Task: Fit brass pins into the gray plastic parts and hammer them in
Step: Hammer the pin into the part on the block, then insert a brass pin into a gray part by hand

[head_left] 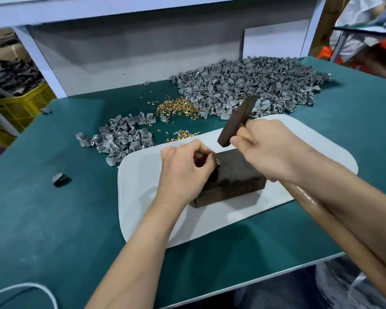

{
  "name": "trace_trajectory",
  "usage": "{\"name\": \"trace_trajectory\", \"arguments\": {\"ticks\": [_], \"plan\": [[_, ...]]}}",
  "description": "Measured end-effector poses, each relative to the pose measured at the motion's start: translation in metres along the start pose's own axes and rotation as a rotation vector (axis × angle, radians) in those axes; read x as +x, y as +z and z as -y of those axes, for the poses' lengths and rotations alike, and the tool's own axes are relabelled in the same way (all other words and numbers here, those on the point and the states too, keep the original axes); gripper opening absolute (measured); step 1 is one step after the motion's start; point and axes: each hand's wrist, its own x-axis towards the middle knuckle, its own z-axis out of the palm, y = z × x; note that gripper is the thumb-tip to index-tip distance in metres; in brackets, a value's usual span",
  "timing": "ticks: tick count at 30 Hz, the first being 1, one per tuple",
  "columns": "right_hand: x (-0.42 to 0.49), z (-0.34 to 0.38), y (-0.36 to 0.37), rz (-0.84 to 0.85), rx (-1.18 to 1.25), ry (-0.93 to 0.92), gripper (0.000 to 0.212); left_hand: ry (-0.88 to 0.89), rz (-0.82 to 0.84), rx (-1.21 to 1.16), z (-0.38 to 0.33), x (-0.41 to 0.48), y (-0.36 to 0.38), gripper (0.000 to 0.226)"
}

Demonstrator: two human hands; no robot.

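My right hand (270,150) grips a hammer just under its dark steel head (236,121), which hangs above a dark metal block (236,175). The wooden handle (316,208) runs back under my right forearm. My left hand (185,170) pinches a gray plastic part (216,162) against the block's left top edge; most of the part is hidden by my fingers. Brass pins (176,107) lie in a pile behind, with a smaller scatter of brass pins (183,134) closer. A large heap of gray parts (250,85) fills the back right, and a smaller heap of gray parts (120,137) lies at the left.
The block stands on a pale gray mat (143,197) on a green table (53,219). A single dark part (60,179) lies at the left. A white cable (31,288) loops at the near left corner. A yellow crate (20,103) stands beyond the table's left edge.
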Motion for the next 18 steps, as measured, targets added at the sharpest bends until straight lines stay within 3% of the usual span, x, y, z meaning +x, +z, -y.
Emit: {"name": "trace_trajectory", "arguments": {"ticks": [4, 6, 11, 15, 17, 18], "plan": [[0.033, -0.042, 0.002, -0.038, 0.511, 0.251, 0.032, -0.123, -0.052, -0.198, 0.006, 0.006, -0.006, 0.017], [0.049, -0.068, 0.008, 0.007, 0.562, 0.363, 0.030, -0.226, -0.125, -0.349, 0.014, 0.011, -0.011, 0.020], [0.071, -0.101, 0.023, 0.069, 0.319, 0.409, 0.039, -0.338, -0.226, -0.457, 0.024, 0.017, -0.012, 0.022], [0.084, -0.093, 0.011, -0.099, -0.406, 0.243, 0.045, -0.336, -0.259, -0.468, 0.026, 0.016, -0.009, 0.018], [0.089, -0.075, 0.006, -0.152, -0.323, 0.100, 0.037, -0.324, -0.299, -0.476, 0.027, 0.017, -0.009, 0.019], [0.091, -0.063, 0.007, -0.092, -0.161, 0.012, 0.032, -0.318, -0.320, -0.476, 0.026, 0.017, -0.009, 0.020]]}}
